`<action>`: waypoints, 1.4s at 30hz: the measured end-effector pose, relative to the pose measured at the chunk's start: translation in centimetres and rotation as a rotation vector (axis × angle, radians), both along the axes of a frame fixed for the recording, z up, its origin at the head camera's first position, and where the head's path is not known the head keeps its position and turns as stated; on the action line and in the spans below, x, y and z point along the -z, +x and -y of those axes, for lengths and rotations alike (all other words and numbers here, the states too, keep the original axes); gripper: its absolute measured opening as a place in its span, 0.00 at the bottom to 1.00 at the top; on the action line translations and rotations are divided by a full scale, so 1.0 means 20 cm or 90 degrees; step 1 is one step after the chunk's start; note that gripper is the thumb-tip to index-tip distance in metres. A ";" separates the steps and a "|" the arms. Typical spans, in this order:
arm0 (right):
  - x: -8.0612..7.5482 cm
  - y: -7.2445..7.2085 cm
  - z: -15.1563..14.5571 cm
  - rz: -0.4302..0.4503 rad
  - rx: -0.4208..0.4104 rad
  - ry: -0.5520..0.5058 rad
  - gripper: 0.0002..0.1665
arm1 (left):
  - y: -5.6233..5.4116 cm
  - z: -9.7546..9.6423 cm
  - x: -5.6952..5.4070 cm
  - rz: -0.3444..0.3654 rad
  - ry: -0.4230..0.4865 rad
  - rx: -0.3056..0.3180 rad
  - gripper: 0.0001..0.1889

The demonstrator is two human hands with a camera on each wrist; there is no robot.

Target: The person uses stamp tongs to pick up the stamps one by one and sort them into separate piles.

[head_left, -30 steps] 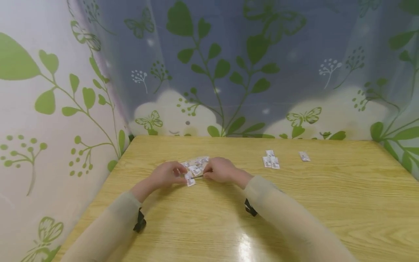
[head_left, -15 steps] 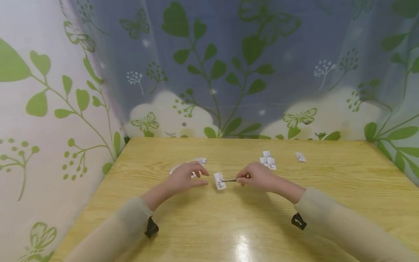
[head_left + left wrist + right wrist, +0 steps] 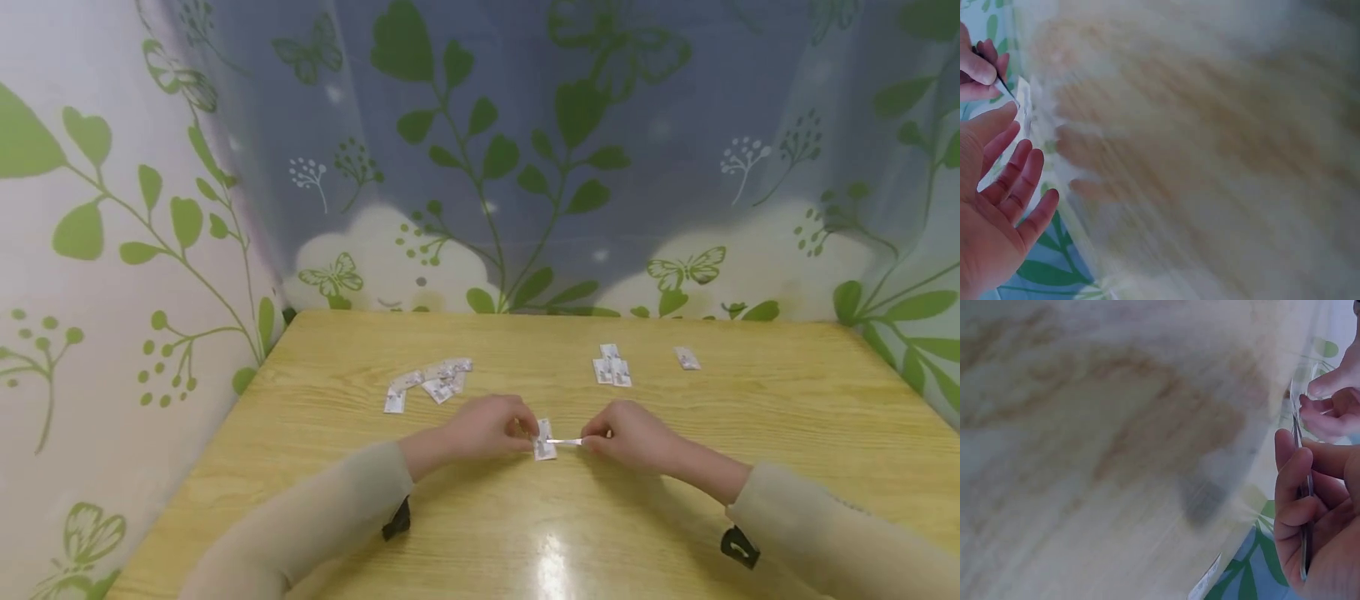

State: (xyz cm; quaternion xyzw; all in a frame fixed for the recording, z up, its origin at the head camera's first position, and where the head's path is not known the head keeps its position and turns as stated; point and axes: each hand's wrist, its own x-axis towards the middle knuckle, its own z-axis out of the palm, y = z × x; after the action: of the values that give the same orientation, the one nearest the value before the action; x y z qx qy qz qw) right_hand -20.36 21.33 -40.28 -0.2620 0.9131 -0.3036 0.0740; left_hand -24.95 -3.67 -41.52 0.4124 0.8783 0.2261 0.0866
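Observation:
My right hand (image 3: 633,435) holds a pair of metal tweezers (image 3: 566,442); in the right wrist view the fingers wrap around the tweezers (image 3: 1304,544). Their tips reach a small white printed packet (image 3: 544,450) above the table near its middle. At the packet's left edge is my left hand (image 3: 491,427), its thumb and index finger apart and close to or touching the edge. The left wrist view shows this hand (image 3: 997,206) with its other fingers loosely spread, and the packet (image 3: 1024,103) edge-on beyond the thumb.
On the wooden table (image 3: 480,533), several similar packets (image 3: 441,388) lie in an overlapping curve at the back left. A small cluster of packets (image 3: 612,371) lies back right, with a single packet (image 3: 686,358) farther right. A patterned curtain (image 3: 480,167) stands behind.
The tweezers have carried one packet from the left pile rightward and toward me. My left hand has followed from the pile to the packet's left edge.

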 end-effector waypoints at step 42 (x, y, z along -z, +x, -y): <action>0.03 0.00 -0.01 -0.139 0.009 0.084 0.05 | -0.04 -0.01 0.03 0.012 -0.034 0.020 0.11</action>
State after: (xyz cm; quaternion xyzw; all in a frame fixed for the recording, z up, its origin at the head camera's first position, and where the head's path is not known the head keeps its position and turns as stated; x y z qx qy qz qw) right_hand -20.28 21.53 -40.87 -0.2816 0.9356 -0.2129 -0.0107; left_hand -25.76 -3.55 -42.04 0.4216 0.8764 0.2055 0.1095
